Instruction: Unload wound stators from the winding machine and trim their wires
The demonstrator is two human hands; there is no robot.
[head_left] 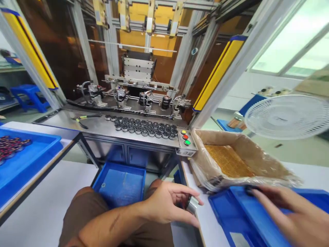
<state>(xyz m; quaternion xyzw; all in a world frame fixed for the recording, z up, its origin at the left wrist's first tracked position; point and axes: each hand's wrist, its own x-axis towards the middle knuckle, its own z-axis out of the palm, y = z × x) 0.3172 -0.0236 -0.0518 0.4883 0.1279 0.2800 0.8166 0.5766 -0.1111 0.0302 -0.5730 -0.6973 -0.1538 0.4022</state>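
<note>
My left hand [167,202] is above my lap, its fingers and thumb curved around a small silvery metal ring-shaped part [192,204]. A dark interior shows on that part, and my palm hides some of it. To the right, my right hand [293,214] is over stacked blue trays [228,212], smeared by motion. A small black part [248,190] is at its fingertips, too blurred to name. On the metal worktop ahead stand rows of black-and-silver ring-shaped parts [145,128].
A plastic-lined carton [259,154] with an amber grid-like layer stands at right, beside a button box [187,142]. Pliers [83,120] lie on the worktop. Machine fixtures [120,94] stand behind. A blue bin [123,181] is below; a blue tray [38,164] of copper-red parts is left.
</note>
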